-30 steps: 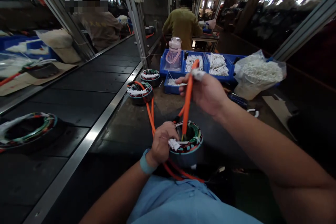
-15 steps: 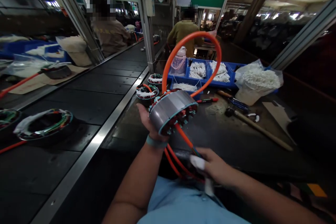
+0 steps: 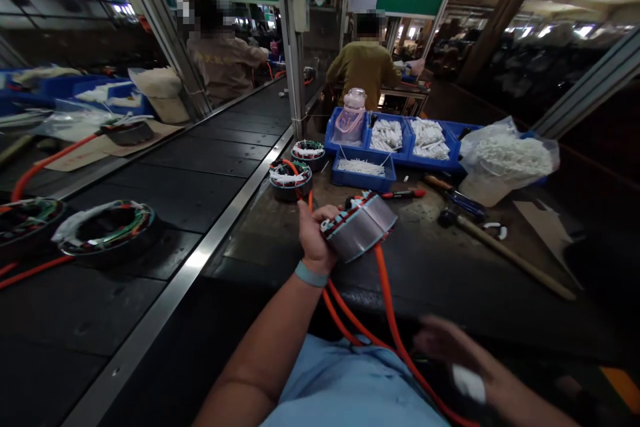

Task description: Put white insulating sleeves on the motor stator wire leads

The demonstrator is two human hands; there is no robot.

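My left hand (image 3: pixel 319 237) grips a metal stator ring (image 3: pixel 361 230) by its left side, tilted above the dark bench. Red wires and pale blue tabs line the ring's rim. An orange sleeve (image 3: pixel 387 293) hangs from its underside and runs down past my blue shirt. My right hand (image 3: pixel 447 343) is at the lower right, away from the ring and blurred by motion, so its fingers are unclear. Behind the held ring, two wound stators (image 3: pixel 290 180) sit on the bench beside the metal rail.
Blue bins (image 3: pixel 363 172) of white pieces stand behind, beside a filled plastic bag (image 3: pixel 507 153). A hammer (image 3: pixel 515 257) and a red pen (image 3: pixel 405 194) lie on the right. More stators (image 3: pixel 103 230) rest on the left conveyor (image 3: pixel 175 177). Two people work farther back.
The orange loop above the ring is gone, and the sleeve now hangs below. The ring has tipped over and moved right. My right hand has let go of the sleeve and moved right and down.
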